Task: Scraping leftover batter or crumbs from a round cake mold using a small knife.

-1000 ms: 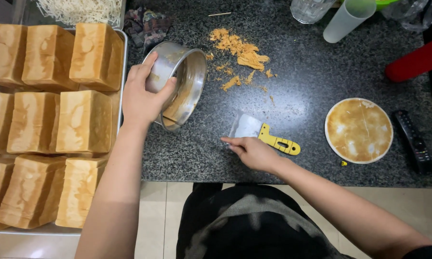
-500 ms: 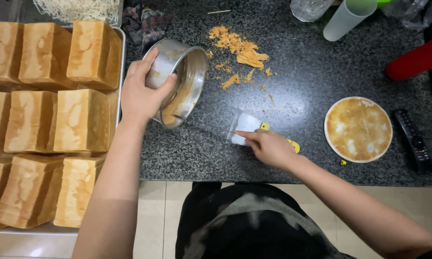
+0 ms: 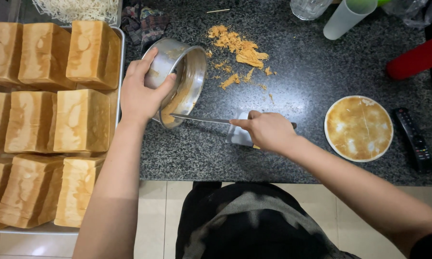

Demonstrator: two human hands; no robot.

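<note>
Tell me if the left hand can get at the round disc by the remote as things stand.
Probably not: the left hand grips the tilted round pan, and the right arm crosses toward the disc.

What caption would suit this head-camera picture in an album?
Left hand tilts a round metal cake tin on the dark granite counter; right hand holds a thin blade at its rim.

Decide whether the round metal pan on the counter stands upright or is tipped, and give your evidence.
Tipped. The metal pan lies on its side, its open mouth facing the right hand, while the left hand grips its wall; crumbs cling inside.
</note>
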